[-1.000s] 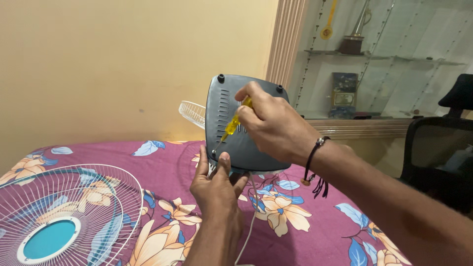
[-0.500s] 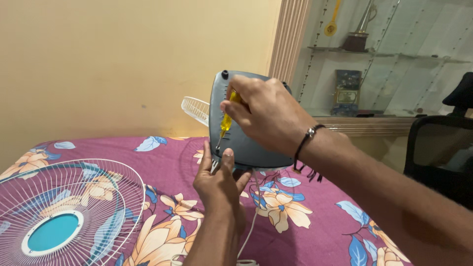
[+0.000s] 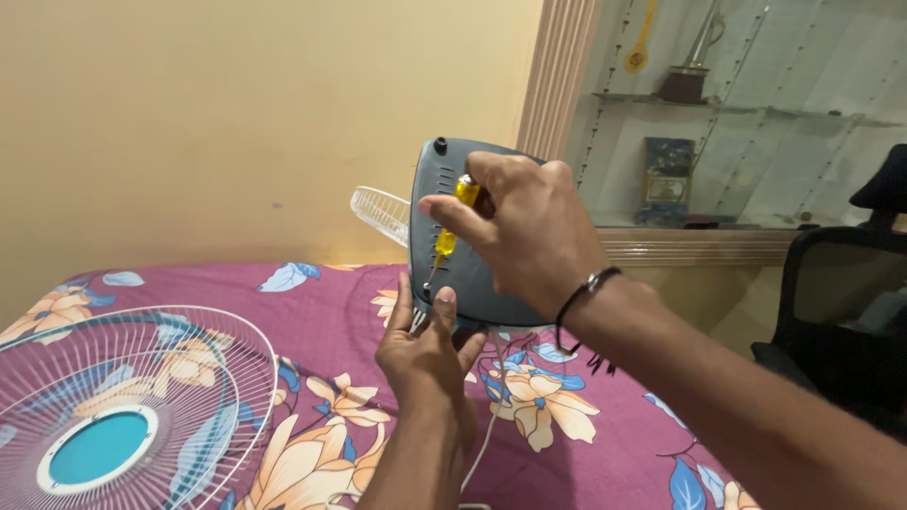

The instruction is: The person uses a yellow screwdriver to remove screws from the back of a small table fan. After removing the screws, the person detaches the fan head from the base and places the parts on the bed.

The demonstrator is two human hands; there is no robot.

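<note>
Right hand (image 3: 524, 236): centre of frame, fingers clenched round a yellow screwdriver (image 3: 451, 229); black cord bracelet (image 3: 578, 304) at the wrist.
Screwdriver: yellow see-through handle, metal shaft slanting down-left, tip on the lower-left part of the grey base; can't tell if it sits in a screw.
Fan base (image 3: 460, 269): dark grey plastic plate, rounded corners, stood on edge w/ underside facing the camera, centre frame. Vent slots down its left side, small black foot near the top-left corner.
Left hand (image 3: 426, 354): below centre, gripping the base's bottom edge, thumb and fingers pressed up against it.
Rear grille (image 3: 381, 212): bit of white wire guard poking out left of the base, behind it.
Front grille (image 3: 203, 378): lower left of frame, white wire fan guard w/ teal round centre, lying flat on the bed.
Cord (image 3: 483, 434): white cable running down from under the base, past the left wrist.
Bedsheet (image 3: 586, 444): magenta w/ peach and blue flowers, across the bottom half.
Glass shelf cabinet (image 3: 756, 113): upper right; holds a trophy (image 3: 688, 61), a hanging medal (image 3: 636, 52), a small framed item (image 3: 669, 170).
Chair (image 3: 836, 302): black, far right edge.
</note>
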